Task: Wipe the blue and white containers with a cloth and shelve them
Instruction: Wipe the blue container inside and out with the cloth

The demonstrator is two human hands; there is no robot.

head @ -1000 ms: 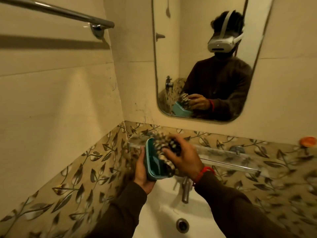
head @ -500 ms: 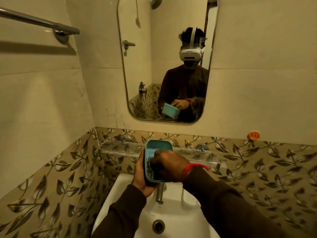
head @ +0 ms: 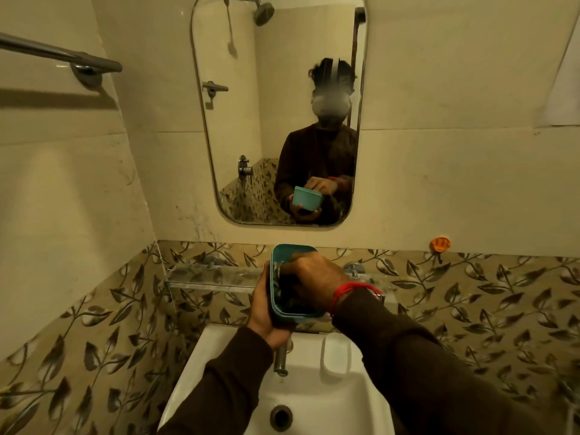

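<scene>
I hold a blue container (head: pixel 284 250) above the sink, its open side turned toward me. My left hand (head: pixel 263 306) grips it from the left and underneath. Inside the container, my right hand (head: pixel 314 279) is closed on a dark patterned cloth (head: pixel 279 287), of which only a little shows. The mirror (head: pixel 219 120) reflects the blue container from its outside. No white container is in view.
A clear glass shelf (head: pixel 207 273) runs along the wall behind my hands. Below are a white sink (head: pixel 342 387) with a metal tap (head: pixel 281 359) and drain (head: pixel 281 417). A towel rail (head: pixel 56 54) hangs upper left. An orange hook (head: pixel 440 243) sticks to the right wall.
The camera has tilted up and right, showing more mirror. My right hand with the cloth has pushed deeper into the container, which stays upright in my left hand.
</scene>
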